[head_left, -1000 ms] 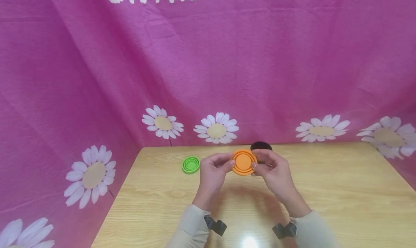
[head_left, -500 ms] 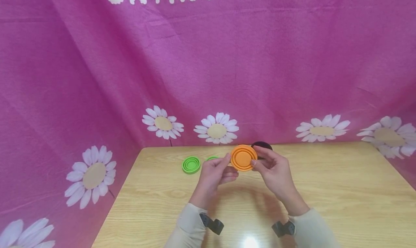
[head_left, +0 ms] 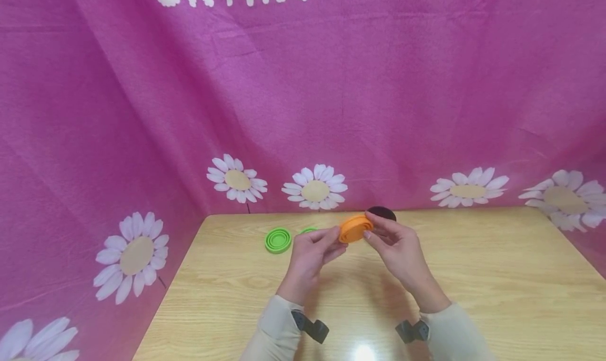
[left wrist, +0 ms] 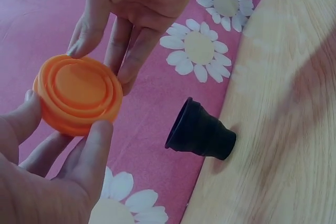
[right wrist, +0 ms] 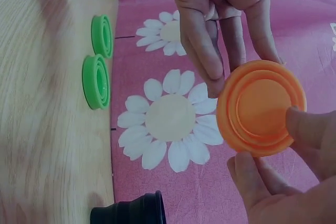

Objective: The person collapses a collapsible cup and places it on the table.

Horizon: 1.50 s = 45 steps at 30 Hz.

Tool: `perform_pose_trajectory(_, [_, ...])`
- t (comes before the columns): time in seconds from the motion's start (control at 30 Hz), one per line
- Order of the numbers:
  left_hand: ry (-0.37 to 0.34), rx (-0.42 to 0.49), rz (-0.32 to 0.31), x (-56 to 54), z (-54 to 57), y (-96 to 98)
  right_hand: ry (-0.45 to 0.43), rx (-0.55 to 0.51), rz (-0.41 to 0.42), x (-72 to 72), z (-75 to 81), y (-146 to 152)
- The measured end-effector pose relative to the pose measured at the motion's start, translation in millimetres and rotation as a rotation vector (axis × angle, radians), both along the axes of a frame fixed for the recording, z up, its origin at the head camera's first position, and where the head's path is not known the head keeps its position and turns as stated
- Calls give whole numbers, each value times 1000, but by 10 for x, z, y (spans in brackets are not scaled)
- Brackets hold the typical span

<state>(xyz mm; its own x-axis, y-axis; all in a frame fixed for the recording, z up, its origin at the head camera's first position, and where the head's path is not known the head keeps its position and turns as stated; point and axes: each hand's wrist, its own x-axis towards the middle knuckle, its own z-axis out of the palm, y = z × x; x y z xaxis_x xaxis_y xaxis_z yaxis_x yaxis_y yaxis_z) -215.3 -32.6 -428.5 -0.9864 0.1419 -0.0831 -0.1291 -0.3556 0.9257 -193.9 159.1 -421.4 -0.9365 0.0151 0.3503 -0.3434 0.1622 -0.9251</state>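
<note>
An orange collapsible cup, folded flat into rings, is held up over the table between both hands. My left hand pinches its left edge, as the left wrist view shows with thumb and fingers at the rim of the orange disc. On the other side my right hand grips it, the thumb pressing on the flat face in the right wrist view. Behind the right hand, a black collapsible cup stands extended on the table, partly covered in the head view.
Two green collapsed cups lie near the back of the wooden table; the left hand partly hides one of them in the head view. A pink cloth with daisies hangs behind and at the left.
The orange cup has tipped, from facing the head camera to a more edge-on slant. My left hand has moved its fingers on the rim, and a second green cup has come into sight.
</note>
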Motion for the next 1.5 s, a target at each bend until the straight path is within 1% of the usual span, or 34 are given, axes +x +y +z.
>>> perform_pose_trajectory(0.07, [14,2,27,4,-11,5,-22,-10,3,6,3,-7])
perform_pose_trajectory(0.13, [35,-16,55,3,-23,8,-49,-25,5,10,3,-11])
perform_pose_trajectory(0.2, [62,-57,79,1,-29,5,-71,-30,6,9,3,-12])
perform_pose_trajectory(0.3, [107,-156,99,-10,-28,-4,-88,-8,14,-6,1,-6])
perform_pose_trajectory(0.4, [148,-263,113,-26,-5,-20,-77,68,3,-51,6,-7])
perform_pose_trajectory(0.5, [166,-328,133,-25,37,-38,-60,161,-22,-98,22,-24])
perform_pose_trajectory(0.57, [175,-352,146,-20,64,-44,-56,204,-36,-129,29,-46])
perform_pose_trajectory(0.67, [196,-359,170,-19,85,-35,-49,242,-45,-167,36,-89])
perform_pose_trajectory(0.77, [218,-362,195,-43,74,-5,-49,271,-57,-205,30,-130])
perform_pose_trajectory(0.87, [219,-354,217,-81,37,30,-59,304,-78,-238,3,-163])
perform_pose_trajectory(0.97, [216,-377,236,-125,-7,55,-77,353,-100,-277,-35,-191])
perform_pose_trajectory(1.13, [204,-411,258,-226,-92,83,-77,444,-124,-381,-123,-246])
perform_pose_trajectory(1.23, [191,-422,266,-284,-163,97,-46,512,-135,-431,-198,-268])
perform_pose_trajectory(1.33, [172,-446,270,-329,-249,109,24,593,-151,-459,-282,-280])
perform_pose_trajectory(1.43, [155,-475,269,-369,-340,113,82,640,-152,-485,-366,-299])
perform_pose_trajectory(1.5, [147,-498,264,-396,-392,114,93,658,-152,-510,-419,-311])
